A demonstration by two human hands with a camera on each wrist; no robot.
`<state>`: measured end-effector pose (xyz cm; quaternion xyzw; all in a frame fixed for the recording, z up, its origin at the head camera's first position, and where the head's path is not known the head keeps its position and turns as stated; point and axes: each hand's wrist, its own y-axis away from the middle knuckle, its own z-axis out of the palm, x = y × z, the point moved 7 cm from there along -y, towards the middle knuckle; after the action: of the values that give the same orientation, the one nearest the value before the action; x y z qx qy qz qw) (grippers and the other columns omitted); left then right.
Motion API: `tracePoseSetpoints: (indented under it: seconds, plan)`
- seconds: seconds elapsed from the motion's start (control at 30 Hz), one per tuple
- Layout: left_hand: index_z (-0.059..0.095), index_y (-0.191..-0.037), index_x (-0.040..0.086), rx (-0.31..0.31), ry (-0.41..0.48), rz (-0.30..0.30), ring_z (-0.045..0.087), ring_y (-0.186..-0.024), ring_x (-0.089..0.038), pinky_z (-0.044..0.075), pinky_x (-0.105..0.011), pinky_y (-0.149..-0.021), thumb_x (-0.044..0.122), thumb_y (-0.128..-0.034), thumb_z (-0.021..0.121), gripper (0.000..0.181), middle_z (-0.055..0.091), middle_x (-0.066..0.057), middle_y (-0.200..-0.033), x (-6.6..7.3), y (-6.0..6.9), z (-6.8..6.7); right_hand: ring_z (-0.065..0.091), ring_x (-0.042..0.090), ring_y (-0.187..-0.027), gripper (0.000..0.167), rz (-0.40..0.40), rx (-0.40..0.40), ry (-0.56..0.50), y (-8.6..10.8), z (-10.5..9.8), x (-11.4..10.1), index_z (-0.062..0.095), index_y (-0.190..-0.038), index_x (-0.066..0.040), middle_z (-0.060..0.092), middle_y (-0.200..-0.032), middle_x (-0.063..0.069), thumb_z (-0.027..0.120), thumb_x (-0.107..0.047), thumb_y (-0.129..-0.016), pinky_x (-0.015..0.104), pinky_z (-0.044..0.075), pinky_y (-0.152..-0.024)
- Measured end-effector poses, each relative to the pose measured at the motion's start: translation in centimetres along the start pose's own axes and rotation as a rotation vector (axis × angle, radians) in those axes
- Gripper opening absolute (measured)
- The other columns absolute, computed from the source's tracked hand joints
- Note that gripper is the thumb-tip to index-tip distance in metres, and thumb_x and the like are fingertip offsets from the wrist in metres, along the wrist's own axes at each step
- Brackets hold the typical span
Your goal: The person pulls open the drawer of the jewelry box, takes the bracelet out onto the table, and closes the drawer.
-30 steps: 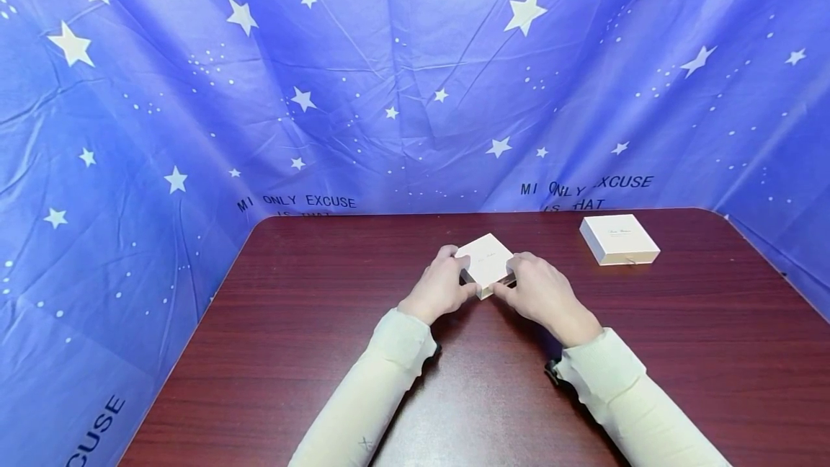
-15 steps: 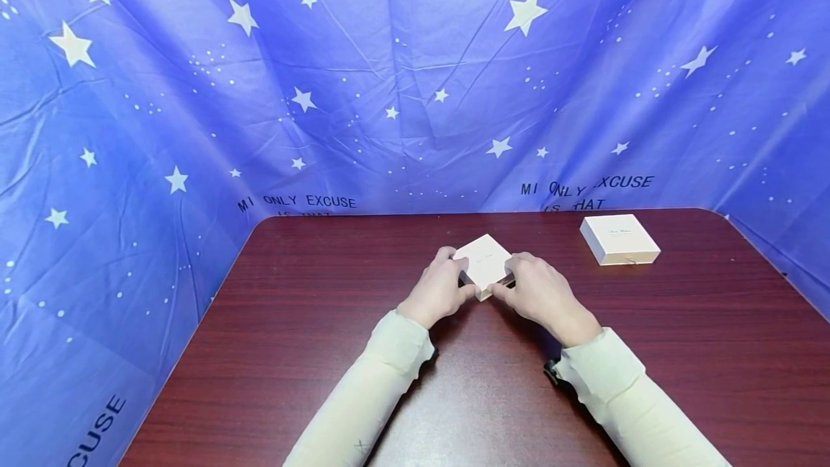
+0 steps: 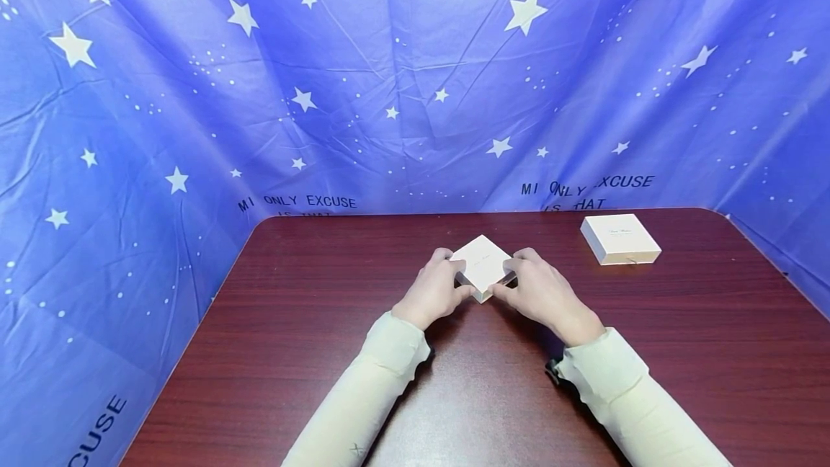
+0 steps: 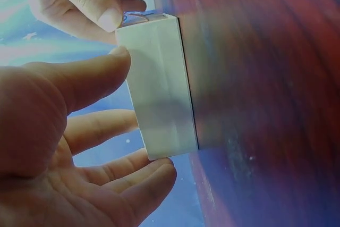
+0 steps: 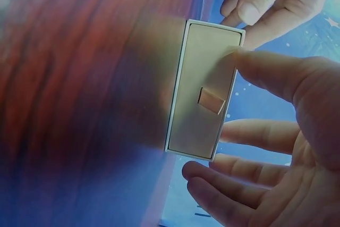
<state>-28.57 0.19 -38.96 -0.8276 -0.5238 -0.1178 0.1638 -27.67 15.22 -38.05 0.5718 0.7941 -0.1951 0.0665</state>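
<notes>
A small white drawer box (image 3: 481,262) with faint lettering on its lid lies flat on the table, one corner pointing toward me. My left hand (image 3: 429,290) holds its left corner, thumb on the near side and fingers around the far side. At the right corner, my right hand (image 3: 546,294) grips it in the same way. The right wrist view shows the drawer front with a short ribbon pull tab (image 5: 211,101); the drawer is pushed in. A plain side wall (image 4: 159,89) of the box faces the left wrist camera.
A second white box (image 3: 620,239) with lettering and a small pull tab sits at the back right of the dark red wooden table (image 3: 311,323). Blue star-printed cloth (image 3: 389,92) hangs behind the table and along both sides.
The held box has shifted slightly left and toward me, turning a little. My left hand moved slightly left with it; my right hand has barely moved.
</notes>
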Motion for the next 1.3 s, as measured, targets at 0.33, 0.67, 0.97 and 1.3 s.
tracePoseSetpoints:
  seconds: [0.33, 0.67, 0.97, 1.3]
  plan:
    - [0.070, -0.104, 0.010, 0.017, 0.013, -0.006, 0.056, -0.105, -0.021, 0.049, -0.036, -0.080, 0.029, -0.0867, 0.071, 0.026, 0.055, -0.012, -0.119, -0.1, 0.3, -0.4, 0.061, 0.034, -0.091, 0.042, 0.017, -0.026, -0.031, 0.0, -0.1, 0.2, 0.067, -0.112, -0.001, 0.059, -0.109, 0.020, 0.068, -0.033, -0.084, 0.051, 0.048, -0.076]
    - [0.070, -0.097, 0.008, 0.023, 0.026, -0.009, 0.058, -0.100, -0.023, 0.049, -0.037, -0.082, 0.026, -0.0881, 0.070, 0.020, 0.055, -0.012, -0.116, -0.1, 0.4, -0.5, 0.061, 0.034, -0.094, 0.042, 0.000, -0.012, -0.044, -0.3, -0.1, 0.1, 0.066, -0.108, 0.002, 0.063, -0.103, 0.020, 0.068, -0.032, -0.084, 0.051, 0.047, -0.079]
    - [0.069, -0.111, 0.008, 0.027, 0.043, -0.018, 0.059, -0.095, -0.023, 0.048, -0.037, -0.083, 0.021, -0.0868, 0.071, 0.028, 0.054, -0.012, -0.114, -0.1, 0.8, -0.8, 0.061, 0.028, -0.083, 0.034, -0.001, -0.003, -0.058, -0.3, -0.1, 0.0, 0.068, -0.098, -0.001, 0.065, -0.094, 0.014, 0.069, -0.031, -0.083, 0.047, 0.048, -0.072]
    - [0.069, -0.109, 0.009, 0.036, 0.045, -0.023, 0.059, -0.090, -0.022, 0.049, -0.033, -0.081, 0.020, -0.0859, 0.072, 0.026, 0.054, -0.010, -0.108, -0.2, 1.1, -1.0, 0.059, 0.024, -0.077, 0.033, 0.010, -0.024, -0.066, -0.2, 0.0, -0.1, 0.067, -0.100, -0.003, 0.065, -0.094, 0.011, 0.070, -0.030, -0.082, 0.046, 0.048, -0.068]
